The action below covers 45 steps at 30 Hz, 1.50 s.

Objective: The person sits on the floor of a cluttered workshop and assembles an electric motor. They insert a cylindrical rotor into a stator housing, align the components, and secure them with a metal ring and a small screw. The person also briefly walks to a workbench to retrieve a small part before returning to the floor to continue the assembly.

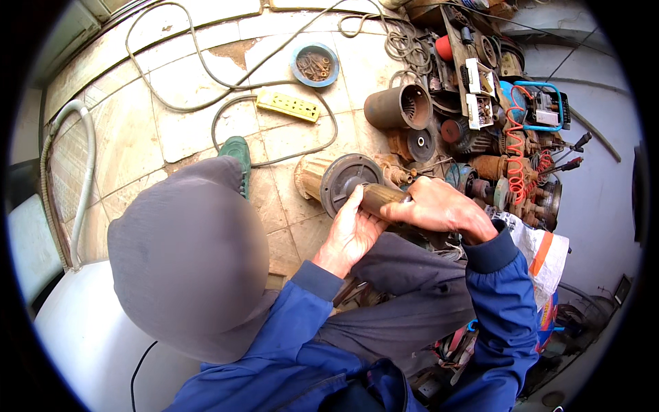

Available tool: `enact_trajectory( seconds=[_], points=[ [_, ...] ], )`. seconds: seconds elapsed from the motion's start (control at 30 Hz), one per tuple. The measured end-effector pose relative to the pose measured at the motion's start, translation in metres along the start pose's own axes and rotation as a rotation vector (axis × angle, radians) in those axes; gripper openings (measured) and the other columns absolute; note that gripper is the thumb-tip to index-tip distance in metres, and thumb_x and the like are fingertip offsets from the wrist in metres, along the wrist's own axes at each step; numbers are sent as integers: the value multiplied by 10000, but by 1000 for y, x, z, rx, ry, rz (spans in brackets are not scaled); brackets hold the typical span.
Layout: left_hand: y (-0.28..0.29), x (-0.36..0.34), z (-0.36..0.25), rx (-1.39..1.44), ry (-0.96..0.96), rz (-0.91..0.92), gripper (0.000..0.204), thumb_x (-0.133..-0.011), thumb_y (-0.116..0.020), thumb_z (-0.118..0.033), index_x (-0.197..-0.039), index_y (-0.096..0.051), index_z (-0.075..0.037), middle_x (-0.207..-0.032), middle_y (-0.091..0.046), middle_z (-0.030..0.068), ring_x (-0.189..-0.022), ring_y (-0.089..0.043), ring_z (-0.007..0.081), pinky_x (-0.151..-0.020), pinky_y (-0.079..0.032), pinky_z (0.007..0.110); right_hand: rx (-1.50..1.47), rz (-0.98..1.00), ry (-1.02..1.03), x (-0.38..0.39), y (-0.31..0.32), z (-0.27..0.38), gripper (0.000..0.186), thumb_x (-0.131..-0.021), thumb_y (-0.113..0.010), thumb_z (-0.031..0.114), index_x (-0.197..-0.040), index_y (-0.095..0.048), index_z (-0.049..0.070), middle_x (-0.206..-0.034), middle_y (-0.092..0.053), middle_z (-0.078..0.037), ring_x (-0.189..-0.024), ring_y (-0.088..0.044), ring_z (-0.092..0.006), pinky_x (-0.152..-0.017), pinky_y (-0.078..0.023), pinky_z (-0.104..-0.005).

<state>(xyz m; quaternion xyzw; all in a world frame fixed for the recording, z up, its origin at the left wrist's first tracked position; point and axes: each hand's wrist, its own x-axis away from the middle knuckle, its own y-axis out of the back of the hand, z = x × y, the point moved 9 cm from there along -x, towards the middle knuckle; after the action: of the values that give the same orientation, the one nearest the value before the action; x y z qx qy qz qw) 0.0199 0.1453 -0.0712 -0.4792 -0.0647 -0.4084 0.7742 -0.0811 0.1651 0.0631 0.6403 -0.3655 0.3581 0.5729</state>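
A brownish metal cylinder (pixel 379 198), perhaps a motor rotor, lies across both my hands. My left hand (pixel 353 233) is closed round its left end from below, with the thumb on top. Over its right end my right hand (pixel 439 204) is closed, hiding that end. Just behind the cylinder is a round grey metal flange (pixel 347 180) on a yellowish-brown motor housing (pixel 310 175). The cylinder overlaps the flange in view; I cannot tell whether they touch. To the right of the flange sits a rusty brass-coloured fitting (pixel 394 170).
A yellow power strip (pixel 288 106) with looping cable and a blue bowl (pixel 314 64) of bolts lie on the tiles. Motor parts, including a hollow cylinder (pixel 398 107), crowd the right side, with a red coiled cord (pixel 515 137). My green shoe (pixel 237 158) is at left.
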Motion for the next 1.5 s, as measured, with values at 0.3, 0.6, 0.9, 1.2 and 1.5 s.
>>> enact_trajectory(
  seconds=[0.3,0.6,0.9,1.2,1.5],
  points=[
    [30,30,-31,-1071,-81,-368,435,-1030,-485,-367,-1123,-616,38,-896,-715,177,-685,-674,229,-593,-560,349,-747,-371,174,32,-21,-110,334,-908,-689,251,-866,-704,-80,-746,-642,-35,-671,-564,-90,-577,-475,-284],
    [-44,55,-107,-1963,-1343,-447,442,-952,-612,-227,-1250,-529,88,-1154,-607,298,-1097,-568,447,-987,-418,493,-1112,-614,398,-25,-54,-151,251,-934,-666,171,-966,-711,-74,-799,-686,-55,-714,-599,-107,-642,-503,-291],
    [-25,14,-116,-1964,-1323,-541,362,-1050,-447,-268,-1128,-653,19,-1045,-667,229,-1003,-602,406,-911,-457,456,-587,-566,958,-84,0,-5,225,-823,-749,165,-987,-732,11,-854,-717,-151,-742,-682,-231,-704,-532,-339],
    [-20,13,-118,-1961,-1330,-577,372,-1051,-452,-288,-1108,-662,13,-1011,-670,219,-975,-605,396,-890,-460,459,-422,-561,764,-122,-3,-15,205,-789,-746,159,-942,-724,24,-897,-689,-212,-864,-668,-397,-726,-519,-443],
    [-14,4,-127,-1960,-1281,-585,362,-1038,-466,-272,-990,-645,39,-914,-640,250,-871,-592,430,-805,-459,478,-595,-1091,422,-57,-91,-77,85,-834,-701,101,-873,-648,47,-851,-628,-165,-779,-641,-387,-678,-512,-464]
  ],
)
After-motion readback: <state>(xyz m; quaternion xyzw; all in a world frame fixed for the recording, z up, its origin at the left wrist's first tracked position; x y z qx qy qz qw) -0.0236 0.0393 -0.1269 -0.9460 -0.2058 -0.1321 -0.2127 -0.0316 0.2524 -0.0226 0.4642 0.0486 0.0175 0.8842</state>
